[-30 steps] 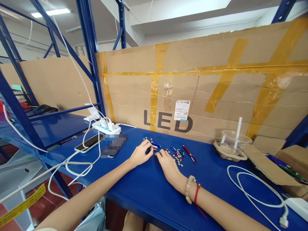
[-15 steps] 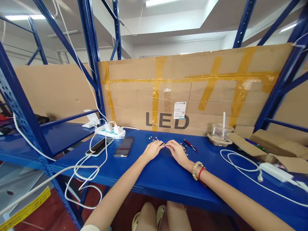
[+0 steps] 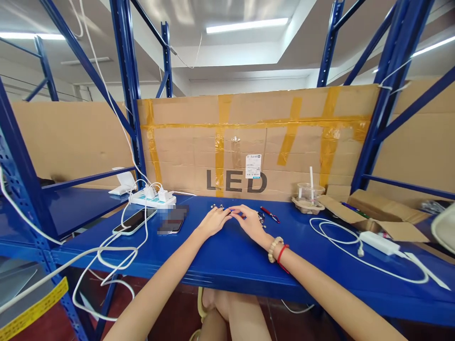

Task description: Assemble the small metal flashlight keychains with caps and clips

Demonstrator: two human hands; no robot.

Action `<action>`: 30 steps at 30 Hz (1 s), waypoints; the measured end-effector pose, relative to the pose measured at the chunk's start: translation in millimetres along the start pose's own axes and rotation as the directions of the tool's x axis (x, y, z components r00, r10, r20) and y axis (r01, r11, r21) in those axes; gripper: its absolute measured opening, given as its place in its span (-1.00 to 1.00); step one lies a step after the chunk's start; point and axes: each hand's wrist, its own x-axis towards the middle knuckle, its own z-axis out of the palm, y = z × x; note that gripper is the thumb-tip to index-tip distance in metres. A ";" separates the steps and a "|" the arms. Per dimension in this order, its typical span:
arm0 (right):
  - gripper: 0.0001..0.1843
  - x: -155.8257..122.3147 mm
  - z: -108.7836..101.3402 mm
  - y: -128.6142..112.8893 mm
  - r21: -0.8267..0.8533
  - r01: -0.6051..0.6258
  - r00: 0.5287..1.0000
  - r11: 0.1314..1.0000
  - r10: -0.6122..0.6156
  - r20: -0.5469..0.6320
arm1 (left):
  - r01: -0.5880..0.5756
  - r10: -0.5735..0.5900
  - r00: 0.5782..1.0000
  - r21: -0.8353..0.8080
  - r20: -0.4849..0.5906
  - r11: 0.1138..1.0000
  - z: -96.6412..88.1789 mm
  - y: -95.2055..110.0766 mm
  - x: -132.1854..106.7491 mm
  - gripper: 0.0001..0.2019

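While white cables [image 3: 133, 258] loop at the left end of the blue desk [image 3: 220, 260], a light-edged phone [image 3: 137, 223] lies among them, with a white power strip [image 3: 152, 200] behind it and a dark phone [image 3: 177, 221], partly blurred, to the right. Left hand [image 3: 214, 222]: palm down, fingers bent, small metal pieces [image 3: 217, 206] just beyond its knuckles. Right hand [image 3: 248, 221]: fingers curled, tips meeting the left hand's; anything pinched between is too small and covered to tell, for both. Metal clips [image 3: 261, 217] sit just beside the right hand, partly hidden by it; a red clip [image 3: 270, 215] lies a bit farther right. Then a clear cup [image 3: 310, 190] with a straw in a tray [image 3: 307, 206], a coiled white cord [image 3: 337, 255], a white adapter [image 3: 379, 243] and an opened cardboard box [image 3: 403, 231].
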 end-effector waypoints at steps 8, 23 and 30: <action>-0.78 2.3 -4.7 -2.0 -0.014 -0.005 1.000 1.000 0.005 0.014 | -0.027 0.026 1.000 0.067 0.012 0.997 -2.2 -1.0 1.7 -0.60; -0.69 14.3 -35.5 11.1 -0.314 0.001 1.000 0.949 -0.007 -0.017 | 0.113 -0.112 0.993 0.034 -0.040 0.993 -13.0 -4.2 5.9 -0.71; -0.80 12.3 -40.8 31.0 -0.637 -0.081 0.953 0.766 0.247 0.177 | 0.149 -0.146 0.987 0.039 -0.065 0.988 -15.2 -12.9 3.6 -0.70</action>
